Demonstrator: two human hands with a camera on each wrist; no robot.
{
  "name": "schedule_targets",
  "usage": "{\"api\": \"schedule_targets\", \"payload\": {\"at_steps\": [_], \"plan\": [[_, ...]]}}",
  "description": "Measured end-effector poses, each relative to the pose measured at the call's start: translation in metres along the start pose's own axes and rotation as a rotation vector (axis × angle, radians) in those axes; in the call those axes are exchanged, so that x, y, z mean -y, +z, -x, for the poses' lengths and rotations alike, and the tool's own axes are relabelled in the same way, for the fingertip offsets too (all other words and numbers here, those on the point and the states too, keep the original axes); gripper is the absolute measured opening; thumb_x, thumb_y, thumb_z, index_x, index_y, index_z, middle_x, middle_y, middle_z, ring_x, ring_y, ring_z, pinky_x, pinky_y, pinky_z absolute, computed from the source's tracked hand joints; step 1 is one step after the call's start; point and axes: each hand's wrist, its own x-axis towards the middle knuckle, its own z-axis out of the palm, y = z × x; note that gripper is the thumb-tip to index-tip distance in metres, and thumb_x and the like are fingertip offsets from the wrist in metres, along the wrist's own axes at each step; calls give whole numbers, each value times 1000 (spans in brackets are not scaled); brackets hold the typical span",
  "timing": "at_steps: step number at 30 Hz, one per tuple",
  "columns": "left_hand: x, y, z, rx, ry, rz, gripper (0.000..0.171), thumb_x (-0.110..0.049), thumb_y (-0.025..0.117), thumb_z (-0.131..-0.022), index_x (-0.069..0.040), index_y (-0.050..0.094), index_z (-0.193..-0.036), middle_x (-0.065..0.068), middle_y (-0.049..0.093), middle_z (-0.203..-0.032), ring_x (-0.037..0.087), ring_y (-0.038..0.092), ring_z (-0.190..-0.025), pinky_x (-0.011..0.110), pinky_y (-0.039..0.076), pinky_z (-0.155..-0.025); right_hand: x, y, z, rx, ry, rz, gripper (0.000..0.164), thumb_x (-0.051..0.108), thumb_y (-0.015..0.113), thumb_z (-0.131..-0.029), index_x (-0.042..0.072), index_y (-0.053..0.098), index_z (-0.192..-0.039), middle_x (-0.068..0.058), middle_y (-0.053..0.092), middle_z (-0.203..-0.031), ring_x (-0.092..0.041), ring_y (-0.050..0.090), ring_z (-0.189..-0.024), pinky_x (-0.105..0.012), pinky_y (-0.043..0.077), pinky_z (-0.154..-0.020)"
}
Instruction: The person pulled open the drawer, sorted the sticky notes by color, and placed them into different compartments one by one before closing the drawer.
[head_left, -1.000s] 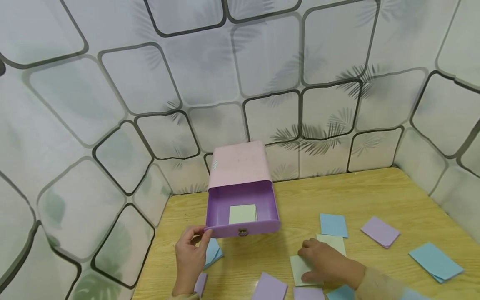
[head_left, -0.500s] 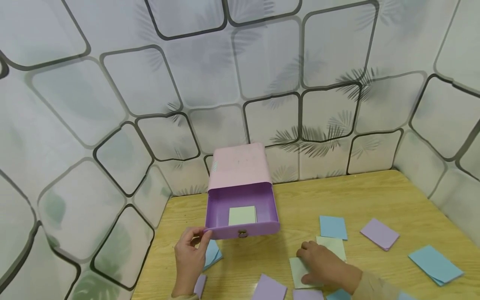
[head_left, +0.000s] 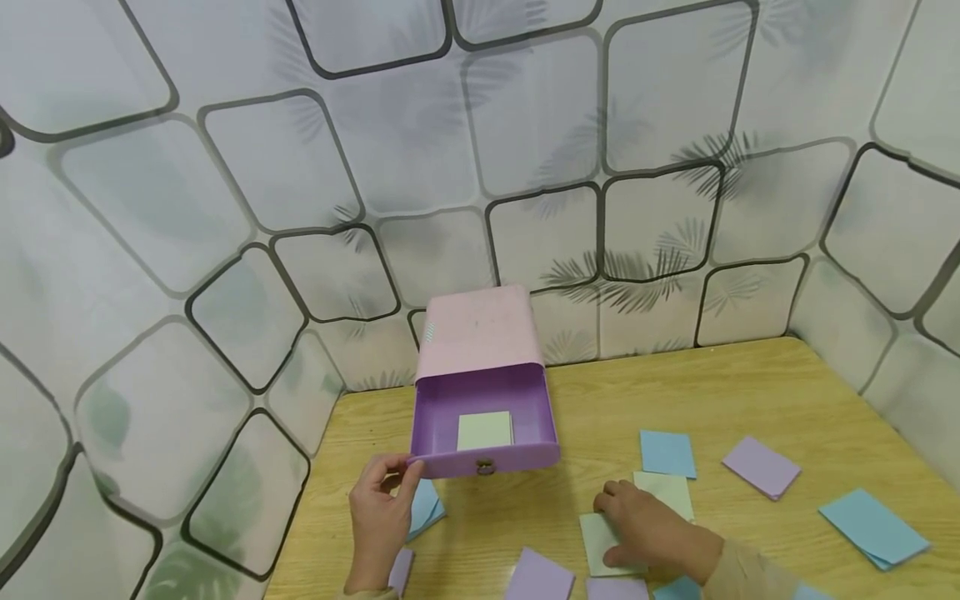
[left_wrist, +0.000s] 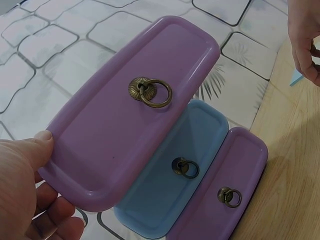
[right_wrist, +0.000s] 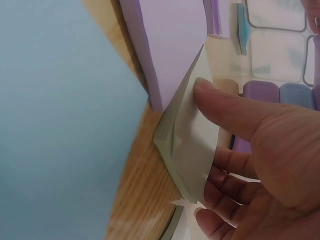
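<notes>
A small cabinet with a pink top [head_left: 480, 329] has its top purple drawer [head_left: 517, 457] pulled out. Inside lies a pale green sticky note pad [head_left: 484, 430]. My left hand [head_left: 381, 508] pinches the left corner of the drawer front, thumb outside, as the left wrist view also shows. On the tabletop to the right, my right hand [head_left: 651, 525] grips another pale green sticky note pad [head_left: 594, 540] between thumb and fingers. In the right wrist view this pad [right_wrist: 192, 135] has its top sheet lifting at one edge. A third green pad [head_left: 671, 492] lies just behind that hand.
Around the right hand lie blue [head_left: 667, 454] and purple pads [head_left: 761, 467], with a larger blue one [head_left: 873, 527] farther right. More purple pads [head_left: 538, 575] sit near the front edge. Shut blue [left_wrist: 175, 170] and purple drawers [left_wrist: 225, 190] show below the pulled one. A patterned wall [head_left: 420, 167] stands behind.
</notes>
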Motion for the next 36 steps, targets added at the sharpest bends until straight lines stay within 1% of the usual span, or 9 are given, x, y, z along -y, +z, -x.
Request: {"api": "schedule_targets", "payload": {"at_steps": [4, 9, 13, 19, 28, 29, 32, 36], "plan": [[-1, 0, 0, -1, -5, 0, 9, 10, 73, -78, 6, 66, -83, 11, 64, -79, 9, 59, -76, 20, 54, -63, -1, 1, -1, 9, 1, -4, 54, 42, 84, -67, 11, 61, -104, 2, 52, -100, -15, 50, -88, -32, 51, -75], [-3, 1, -1, 10, -47, -12, 8, 7, 73, -80, 5, 67, -84, 10, 64, -81, 10, 59, -78, 21, 54, -65, -4, 2, -1, 11, -16, -21, 53, 40, 85, -68, 11, 59, -104, 4, 50, -98, -13, 48, -87, -32, 50, -75], [-4, 2, -1, 15, -65, -17, 7, 6, 73, -80, 4, 67, -84, 9, 64, -82, 10, 59, -78, 21, 54, -65, -5, 3, -2, 23, -5, -28, 53, 41, 85, -69, 13, 58, -105, 6, 50, -99, -12, 47, -88, -31, 50, -75], [-3, 1, -1, 10, -57, -5, 8, 8, 73, -79, 5, 67, -84, 10, 65, -81, 10, 59, -77, 21, 54, -64, -5, 1, -4, 38, 2, -43, 54, 41, 85, -68, 15, 56, -106, 5, 52, -100, -12, 47, -87, -31, 49, -73], [1, 1, 0, 18, -35, 2, 8, 7, 73, -80, 5, 67, -85, 10, 64, -82, 8, 59, -78, 21, 54, -65, -5, 1, -4, 20, 2, -50, 53, 40, 85, -67, 17, 54, -102, 9, 48, -92, -10, 47, -83, -31, 48, -70], [2, 2, 1, 18, -30, 2, 8, 7, 73, -80, 5, 67, -85, 10, 64, -82, 8, 59, -78, 21, 54, -65, -5, 1, -4, 16, 6, -52, 51, 40, 85, -68, 18, 54, -102, 10, 47, -91, -10, 46, -83, -30, 48, -70], [16, 2, 4, 17, -29, 3, 8, 5, 73, -81, 2, 67, -86, 7, 64, -83, 8, 59, -79, 20, 54, -66, -5, 0, -4, 6, 17, -77, 45, 37, 83, -72, 20, 52, -100, 11, 46, -89, -9, 44, -81, -29, 46, -67], [35, 3, 7, 26, -48, 18, 7, -1, 74, -83, -4, 69, -87, 3, 64, -85, 9, 60, -80, 20, 54, -66, -6, -5, -6, -13, 31, -105, 39, 31, 81, -76, 19, 55, -103, 11, 47, -92, -9, 45, -84, -29, 47, -69]]}}
